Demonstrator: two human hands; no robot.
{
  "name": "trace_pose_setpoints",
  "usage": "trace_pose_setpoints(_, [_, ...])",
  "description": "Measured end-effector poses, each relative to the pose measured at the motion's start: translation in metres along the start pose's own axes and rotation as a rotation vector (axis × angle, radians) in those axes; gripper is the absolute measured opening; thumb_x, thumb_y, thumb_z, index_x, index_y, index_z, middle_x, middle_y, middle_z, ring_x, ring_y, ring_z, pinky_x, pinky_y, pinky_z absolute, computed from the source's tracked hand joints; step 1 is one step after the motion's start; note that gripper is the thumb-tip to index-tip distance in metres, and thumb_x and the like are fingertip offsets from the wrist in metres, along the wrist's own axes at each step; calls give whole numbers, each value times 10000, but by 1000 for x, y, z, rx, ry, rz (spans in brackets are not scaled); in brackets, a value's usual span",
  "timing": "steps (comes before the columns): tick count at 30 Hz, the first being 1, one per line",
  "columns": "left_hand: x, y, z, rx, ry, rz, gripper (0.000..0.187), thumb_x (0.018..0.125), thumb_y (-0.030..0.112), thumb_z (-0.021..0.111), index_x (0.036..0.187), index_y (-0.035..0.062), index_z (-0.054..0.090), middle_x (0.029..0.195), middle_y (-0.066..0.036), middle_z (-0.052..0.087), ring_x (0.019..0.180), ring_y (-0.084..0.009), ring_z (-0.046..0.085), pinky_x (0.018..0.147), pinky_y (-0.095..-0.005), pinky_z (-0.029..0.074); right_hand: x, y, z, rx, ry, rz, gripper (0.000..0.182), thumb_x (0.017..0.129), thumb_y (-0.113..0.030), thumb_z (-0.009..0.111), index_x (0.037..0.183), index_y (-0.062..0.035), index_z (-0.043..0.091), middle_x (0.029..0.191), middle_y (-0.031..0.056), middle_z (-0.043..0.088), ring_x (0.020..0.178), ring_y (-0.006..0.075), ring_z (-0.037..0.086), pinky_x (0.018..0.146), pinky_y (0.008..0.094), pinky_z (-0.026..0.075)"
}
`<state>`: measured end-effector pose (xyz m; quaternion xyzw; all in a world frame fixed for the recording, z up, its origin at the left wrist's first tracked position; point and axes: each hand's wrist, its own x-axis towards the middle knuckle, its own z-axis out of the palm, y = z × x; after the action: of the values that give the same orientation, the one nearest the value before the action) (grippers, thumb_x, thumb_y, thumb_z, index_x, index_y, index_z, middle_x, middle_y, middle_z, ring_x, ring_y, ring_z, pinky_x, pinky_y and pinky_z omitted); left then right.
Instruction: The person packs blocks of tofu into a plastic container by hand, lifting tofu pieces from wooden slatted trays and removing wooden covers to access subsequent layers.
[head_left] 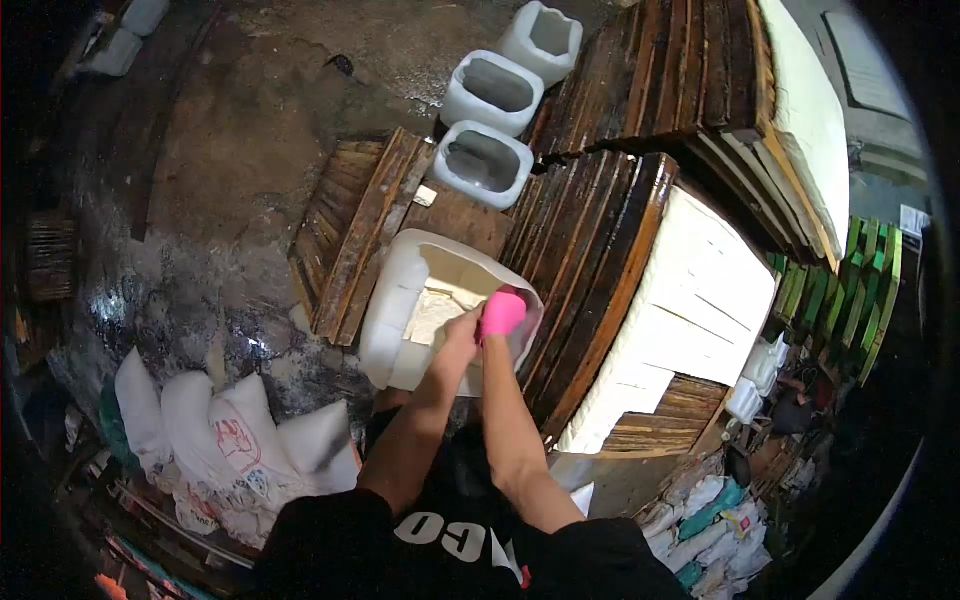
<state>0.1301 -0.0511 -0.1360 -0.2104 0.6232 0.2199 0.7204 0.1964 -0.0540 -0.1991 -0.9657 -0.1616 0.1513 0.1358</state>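
Both of my hands meet over a large white plastic tub point(385, 335) with a cut-open top. Between them is a smooth, rounded pink thing point(507, 312), shaped like a small bowl or scoop. My right hand point(494, 343) is closed at its near side, with most of the fingers hidden. Against its left edge, my left hand point(462, 328) is closed too, fingers curled toward it. Pale cream slabs or pieces point(432, 312) lie inside the tub, below and left of my hands.
Stacked wooden trays point(600, 250) rise close on the right, the top one carrying cream-white slabs point(690, 300). Several cut-open white jugs point(484, 160) line up ahead. Wooden slats point(345, 230) lean left of the tub. Filled white sacks point(240, 430) sit at lower left on the wet floor.
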Motion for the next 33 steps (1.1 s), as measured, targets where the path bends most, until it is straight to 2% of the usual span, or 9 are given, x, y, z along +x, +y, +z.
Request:
trace_pose_setpoints(4, [6,-10,-17,138,-139,88,228,892,181,622,1012,-10,595,922,-140,646,813,-275,635,717,-393,542,-48,-66,-108,141,-182,105,393,939,-317,442,1050,19,614,1045,238,637,939,376,628,788,453,486])
trace_pose_setpoints(7, [-17,-13,-20,457,-460,478,319,900,174,539,1159,-12,534,987,-132,608,901,-184,555,785,-368,502,-91,-46,-207,457,-442,-272,436,943,-238,468,1298,14,484,1197,225,583,1092,344,581,930,395,447])
trace_pose_setpoints(11, [-55,-6,12,-46,-460,-25,434,933,163,473,1325,-6,397,1243,-153,494,1079,-233,517,960,-378,420,-72,11,-364,552,-193,-339,456,961,-187,430,1371,11,423,1319,195,524,1219,296,505,1021,365,385])
trace_pose_setpoints(14, [-151,-47,32,199,-42,733,543,955,175,428,1452,26,267,1457,-163,336,1314,-262,370,1102,-361,272,13,99,-386,528,179,-212,477,1001,-190,332,1441,-5,312,1486,189,325,1394,311,275,1132,385,215])
trace_pose_setpoints(17, [-225,-108,43,576,-268,1188,582,968,152,416,1488,29,184,1550,-162,168,1425,-258,181,1147,-352,146,43,134,-351,193,55,-282,506,1022,-227,276,1467,8,218,1548,186,159,1448,338,24,1166,396,24])
trace_pose_setpoints(22, [-226,-169,63,1194,-527,1455,626,928,54,482,1474,-12,183,1561,-186,110,1441,-264,144,1149,-348,154,45,116,-375,871,-65,-200,457,1013,-237,352,1391,21,372,1396,154,451,1292,272,419,1085,394,296])
trace_pose_setpoints(24, [-213,-180,66,1170,-551,1393,634,932,98,502,1472,-10,188,1553,-222,87,1441,-315,129,1147,-381,164,79,128,-408,1215,-710,177,570,977,-414,386,1355,13,396,1332,93,505,1093,222,554,915,361,455])
trace_pose_setpoints(29, [-215,-195,76,1651,-217,1760,586,960,223,456,1469,27,240,1505,-312,111,1394,-466,147,1129,-470,207,157,139,-346,1423,-1368,171,412,957,-341,412,1143,-15,582,1061,109,656,928,216,624,878,342,474])
trace_pose_setpoints(33, [-218,-207,86,1888,124,1863,544,973,274,376,1467,65,285,1494,-305,173,1394,-440,177,1122,-566,147,139,126,-354,1542,-1271,178,324,927,-264,429,1033,-26,622,950,112,671,859,213,641,845,344,500])
